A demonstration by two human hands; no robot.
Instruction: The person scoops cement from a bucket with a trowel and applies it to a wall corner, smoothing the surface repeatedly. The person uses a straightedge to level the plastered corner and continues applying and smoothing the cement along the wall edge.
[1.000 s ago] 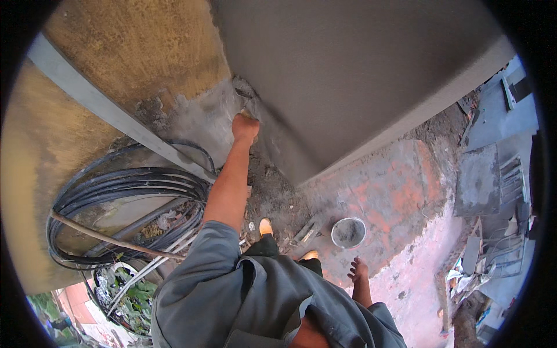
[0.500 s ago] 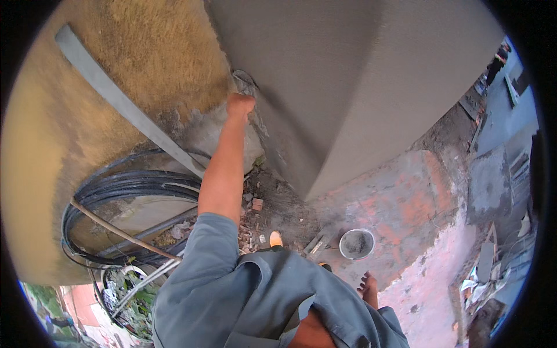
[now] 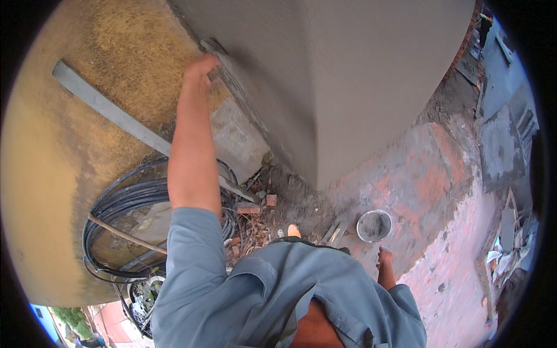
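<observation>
My left hand is raised high at the far left edge of the fresh grey plaster. Its fingers are closed round a trowel, whose blade shows almost edge-on against the plaster; its handle is mostly hidden. The smooth grey plastered wall has a vertical corner and meets a rough yellow wall beside my hand. Low at my right side hangs my right hand, fingers loosely bent, with nothing visible in it. Nearest to it is a bucket with grey mortar inside.
A long grey strip leans on the yellow wall, above coiled black hose. A wooden stick crosses the coil. Broken bricks lie at the wall's foot, boards near the bucket, debris at far right.
My left hand and the trowel have moved up and left along the plaster's edge. My view has shifted, and the right hand's fingers look less spread.
</observation>
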